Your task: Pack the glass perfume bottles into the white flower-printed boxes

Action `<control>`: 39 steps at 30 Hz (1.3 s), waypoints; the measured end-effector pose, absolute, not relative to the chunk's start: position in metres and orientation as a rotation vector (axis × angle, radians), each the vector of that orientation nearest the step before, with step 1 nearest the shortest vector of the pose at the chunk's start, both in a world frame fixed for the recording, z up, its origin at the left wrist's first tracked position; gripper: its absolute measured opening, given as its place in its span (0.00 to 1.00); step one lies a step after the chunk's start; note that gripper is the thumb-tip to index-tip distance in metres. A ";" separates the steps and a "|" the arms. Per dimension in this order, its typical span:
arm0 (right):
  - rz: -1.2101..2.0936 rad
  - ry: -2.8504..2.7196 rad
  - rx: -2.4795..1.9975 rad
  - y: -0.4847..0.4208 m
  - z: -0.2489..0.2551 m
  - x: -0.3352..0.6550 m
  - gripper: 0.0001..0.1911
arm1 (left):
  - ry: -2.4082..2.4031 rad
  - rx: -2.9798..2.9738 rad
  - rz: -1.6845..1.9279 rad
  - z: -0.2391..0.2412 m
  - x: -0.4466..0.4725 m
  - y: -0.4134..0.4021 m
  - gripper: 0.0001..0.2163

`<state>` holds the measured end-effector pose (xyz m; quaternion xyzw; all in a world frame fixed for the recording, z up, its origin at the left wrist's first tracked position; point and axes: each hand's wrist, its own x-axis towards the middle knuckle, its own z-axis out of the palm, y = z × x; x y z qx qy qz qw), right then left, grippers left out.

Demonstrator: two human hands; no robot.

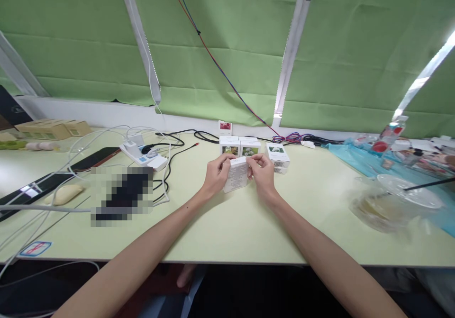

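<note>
Both my hands hold a small white box (236, 176) with printed text on the side facing me, upright just above or on the table. My left hand (217, 172) grips its left edge with thumb and fingers. At the upper right corner, my right hand (262, 172) pinches the box near its top. Behind it stand two white boxes with plant pictures, the left box (229, 140) and the right box (250, 142). Another white box (277, 152) lies on top of a similar one to the right. A white card or box (225, 128) with a pink-red picture stands at the back.
A power strip (137, 152) and tangled cables lie on the left, near a pixelated dark object (124, 195), a computer mouse (64, 195) and cardboard boxes (53, 128). On the right are a lidded plastic cup (408, 190), a clear bottle (389, 135) and blue plastic sheeting (341, 154).
</note>
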<state>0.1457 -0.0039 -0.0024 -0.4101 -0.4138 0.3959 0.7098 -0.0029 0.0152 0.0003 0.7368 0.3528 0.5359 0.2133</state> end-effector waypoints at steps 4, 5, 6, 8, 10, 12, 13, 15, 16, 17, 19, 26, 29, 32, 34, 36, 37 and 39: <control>0.882 -0.911 -0.904 -0.003 -0.003 0.146 0.13 | 0.985 2.042 1.485 -0.001 -0.003 0.016 0.15; 0.881 -0.909 -0.902 -0.003 -0.003 0.146 0.13 | 0.985 2.041 1.486 -0.001 -0.004 0.016 0.15; 0.880 -0.906 -0.901 -0.003 -0.004 0.146 0.13 | 0.986 2.041 1.486 -0.001 -0.004 0.016 0.15; 0.883 -0.904 -0.899 -0.003 -0.004 0.146 0.12 | 0.986 2.046 1.484 -0.001 -0.004 0.016 0.15; 0.885 -0.904 -0.897 -0.002 -0.005 0.146 0.13 | 0.987 2.051 1.483 -0.001 -0.004 0.016 0.15; 0.889 -0.905 -0.895 -0.002 -0.005 0.146 0.13 | 0.985 2.050 1.486 0.000 -0.003 0.016 0.16; 0.890 -0.906 -0.893 -0.002 -0.005 0.146 0.13 | 0.985 2.051 1.487 0.000 -0.003 0.015 0.16; 0.893 -0.908 -0.891 -0.001 -0.005 0.146 0.13 | 0.990 2.053 1.485 0.001 -0.003 0.015 0.16; 0.894 -0.910 -0.890 -0.002 -0.005 0.146 0.13 | 0.994 2.054 1.484 0.001 -0.003 0.015 0.16; 0.894 -0.910 -0.891 -0.002 -0.004 0.146 0.12 | 0.996 2.054 1.482 0.001 -0.003 0.015 0.16; 0.893 -0.908 -0.891 -0.002 -0.003 0.146 0.12 | 0.997 2.055 1.484 0.000 -0.003 0.016 0.16; 0.892 -0.905 -0.882 -0.001 -0.005 0.145 0.12 | 1.001 2.071 1.490 0.000 -0.003 0.016 0.16; 0.894 -0.908 -0.884 0.000 -0.007 0.146 0.13 | 0.997 2.089 1.491 -0.001 -0.003 0.017 0.16; 0.888 -0.911 -0.884 -0.001 -0.006 0.146 0.13 | 0.986 2.103 1.495 -0.002 -0.004 0.017 0.16; 0.887 -0.913 -0.882 -0.002 -0.005 0.145 0.14 | 0.980 2.109 1.501 -0.002 -0.004 0.018 0.16; 0.885 -0.915 -0.883 -0.003 -0.004 0.145 0.14 | 0.979 2.118 1.502 -0.002 -0.004 0.018 0.16; 0.881 -0.914 -0.883 -0.003 -0.004 0.145 0.14 | 0.980 2.123 1.502 -0.003 -0.004 0.018 0.16; 0.875 -0.914 -0.884 -0.003 -0.003 0.144 0.14 | 0.977 2.129 1.501 -0.003 -0.004 0.019 0.15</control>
